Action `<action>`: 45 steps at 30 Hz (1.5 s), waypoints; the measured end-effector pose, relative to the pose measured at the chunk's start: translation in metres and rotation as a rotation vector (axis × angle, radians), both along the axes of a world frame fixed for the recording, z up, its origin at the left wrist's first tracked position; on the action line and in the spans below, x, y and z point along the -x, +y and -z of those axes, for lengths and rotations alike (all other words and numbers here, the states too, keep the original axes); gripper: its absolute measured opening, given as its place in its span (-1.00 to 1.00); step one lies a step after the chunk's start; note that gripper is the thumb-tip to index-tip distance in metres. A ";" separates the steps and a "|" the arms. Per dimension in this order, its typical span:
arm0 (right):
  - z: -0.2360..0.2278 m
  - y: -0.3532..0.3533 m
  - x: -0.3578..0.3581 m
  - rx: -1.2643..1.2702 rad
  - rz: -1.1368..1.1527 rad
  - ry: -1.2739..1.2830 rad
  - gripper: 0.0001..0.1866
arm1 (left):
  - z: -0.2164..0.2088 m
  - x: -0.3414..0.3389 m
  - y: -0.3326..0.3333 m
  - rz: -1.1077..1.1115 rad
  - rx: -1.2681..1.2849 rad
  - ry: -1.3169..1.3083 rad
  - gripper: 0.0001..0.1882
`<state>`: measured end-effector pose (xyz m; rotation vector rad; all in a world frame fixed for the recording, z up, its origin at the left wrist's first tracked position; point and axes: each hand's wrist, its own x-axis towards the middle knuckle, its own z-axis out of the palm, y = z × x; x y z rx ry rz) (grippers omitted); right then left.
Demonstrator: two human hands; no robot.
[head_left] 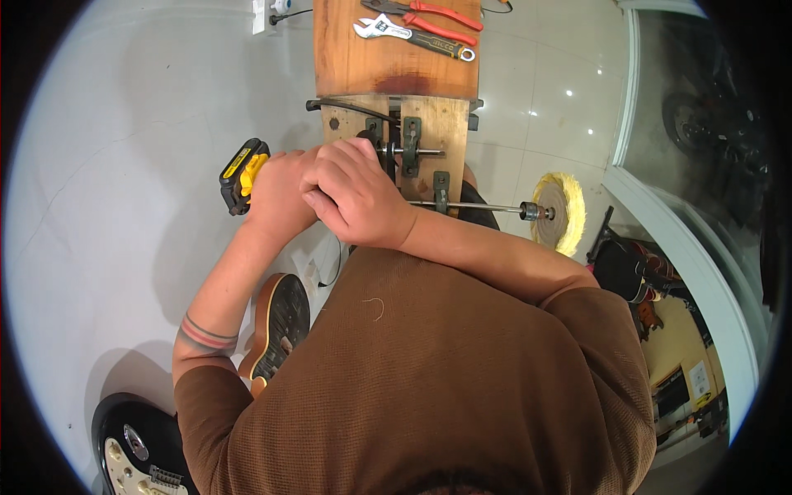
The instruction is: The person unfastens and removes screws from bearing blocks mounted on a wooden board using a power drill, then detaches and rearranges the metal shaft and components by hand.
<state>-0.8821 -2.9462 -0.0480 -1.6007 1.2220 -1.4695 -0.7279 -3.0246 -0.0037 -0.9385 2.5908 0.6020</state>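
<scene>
Yellow-black tool (242, 177), one, in left hand (282, 190); right hand (355, 191), hold unclear; one wrench (426, 40)

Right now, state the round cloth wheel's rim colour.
The round cloth wheel's rim is yellow; the head view shows it best.

Left grip (282, 186): fingers mostly hidden behind right grip (353, 190). Yellow-black cordless tool (245, 175), centre left: battery end shows, remainder largely concealed by the hands. Upper edge crops pliers (445, 11) and surface (355, 70); lower edge crops black guitar (157, 429), lower left. Dark shapes (689, 120) behind glass (701, 49), upper right: indistinct.
</scene>
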 end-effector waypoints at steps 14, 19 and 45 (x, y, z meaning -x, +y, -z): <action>-0.001 0.002 0.006 0.023 -0.070 0.007 -0.80 | -0.003 -0.002 0.015 -0.116 -0.003 -0.039 -0.84; -0.003 0.003 0.008 0.006 -0.057 0.001 -0.82 | -0.006 0.000 0.017 -0.152 -0.030 -0.044 -0.83; 0.123 -0.044 0.089 -0.269 -0.388 0.802 -0.79 | -0.013 0.008 0.035 -0.288 -0.026 0.054 -0.24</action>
